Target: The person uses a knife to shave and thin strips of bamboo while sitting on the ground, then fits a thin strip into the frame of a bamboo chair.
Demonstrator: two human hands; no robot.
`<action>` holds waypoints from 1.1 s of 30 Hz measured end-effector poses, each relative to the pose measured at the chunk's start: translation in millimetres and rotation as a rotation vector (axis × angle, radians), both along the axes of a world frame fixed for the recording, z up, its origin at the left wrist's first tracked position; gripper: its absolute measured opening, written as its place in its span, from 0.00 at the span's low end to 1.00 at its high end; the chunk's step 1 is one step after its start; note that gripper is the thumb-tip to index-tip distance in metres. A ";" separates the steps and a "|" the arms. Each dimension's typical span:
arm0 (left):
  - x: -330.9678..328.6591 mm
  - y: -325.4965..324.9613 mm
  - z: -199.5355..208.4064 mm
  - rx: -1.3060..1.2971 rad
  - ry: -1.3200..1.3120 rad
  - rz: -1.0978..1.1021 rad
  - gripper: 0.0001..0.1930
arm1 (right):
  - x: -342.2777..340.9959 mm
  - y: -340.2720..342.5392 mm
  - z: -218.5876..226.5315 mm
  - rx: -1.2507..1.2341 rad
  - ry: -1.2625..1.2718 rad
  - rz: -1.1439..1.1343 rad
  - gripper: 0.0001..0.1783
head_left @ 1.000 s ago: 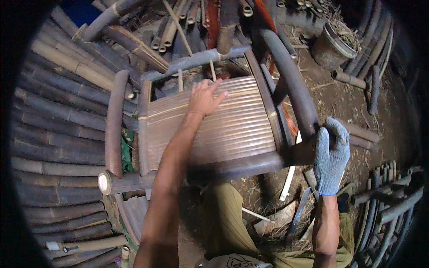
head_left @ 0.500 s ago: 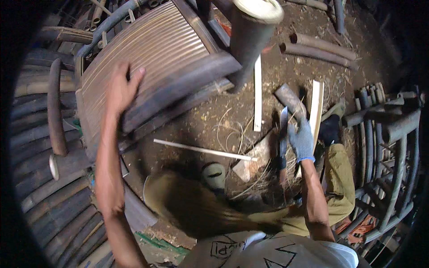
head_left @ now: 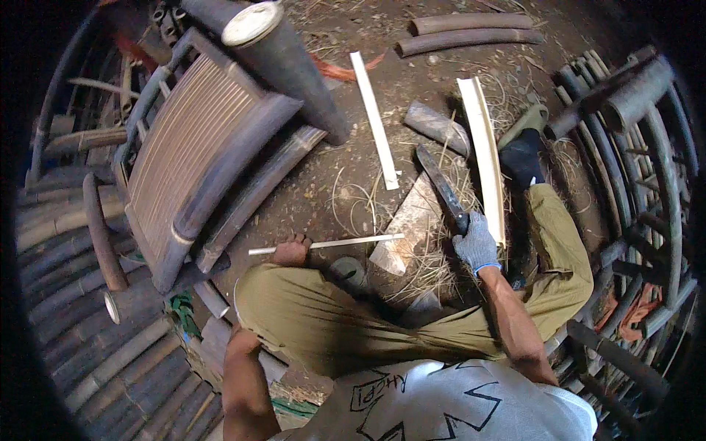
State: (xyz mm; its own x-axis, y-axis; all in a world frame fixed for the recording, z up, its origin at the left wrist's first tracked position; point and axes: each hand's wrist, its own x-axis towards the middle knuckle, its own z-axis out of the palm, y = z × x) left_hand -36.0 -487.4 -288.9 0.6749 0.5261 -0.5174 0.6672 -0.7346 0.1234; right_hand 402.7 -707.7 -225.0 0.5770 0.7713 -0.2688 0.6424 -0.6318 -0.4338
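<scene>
My left hand [head_left: 292, 251] reaches past my left knee, its fingers curled around a thin pale bamboo strip [head_left: 353, 241] near the strip's left end. The knee hides most of that forearm. The strip's right end lies over a flat wooden block [head_left: 404, 228] on the ground. In a grey glove, my right hand [head_left: 478, 244] is closed on the dark handle of a large knife [head_left: 440, 182]. The blade points forward and left above the block. Just right of this hand stands a long split bamboo piece [head_left: 482, 154], pale inside.
A slatted bamboo chair [head_left: 198, 140] stands at left beside a thick upright bamboo post [head_left: 290, 70]. Another pale strip [head_left: 375, 121] and a short bamboo tube [head_left: 437, 126] lie ahead. Bamboo poles [head_left: 73, 242] are stacked left; a bamboo frame [head_left: 654, 169] stands right. Shavings surround the block.
My left hand has left the chair and come down onto the thin strip, whose angle has shifted. The knife has swung from upright to slanting left. The whole view has turned right.
</scene>
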 end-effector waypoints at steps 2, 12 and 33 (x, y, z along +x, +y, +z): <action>26.4 20.2 23.3 -0.092 0.105 -0.042 0.14 | 14.5 -9.1 7.1 0.059 0.106 -0.050 0.28; 164.9 57.4 250.5 -0.916 -0.316 0.499 0.08 | 22.1 12.5 19.2 0.352 0.252 -0.219 0.21; 204.0 -95.8 228.6 -1.131 -0.405 1.166 0.11 | -31.6 2.1 -15.1 -0.084 0.212 0.339 0.17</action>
State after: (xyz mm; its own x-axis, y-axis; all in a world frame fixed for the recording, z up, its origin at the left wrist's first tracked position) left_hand 167.9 -583.2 -60.4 0.3936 0.3176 -0.8627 0.5497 0.6708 0.4978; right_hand 371.2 -705.6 -240.1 0.2191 0.8786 -0.4243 0.7224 -0.4384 -0.5348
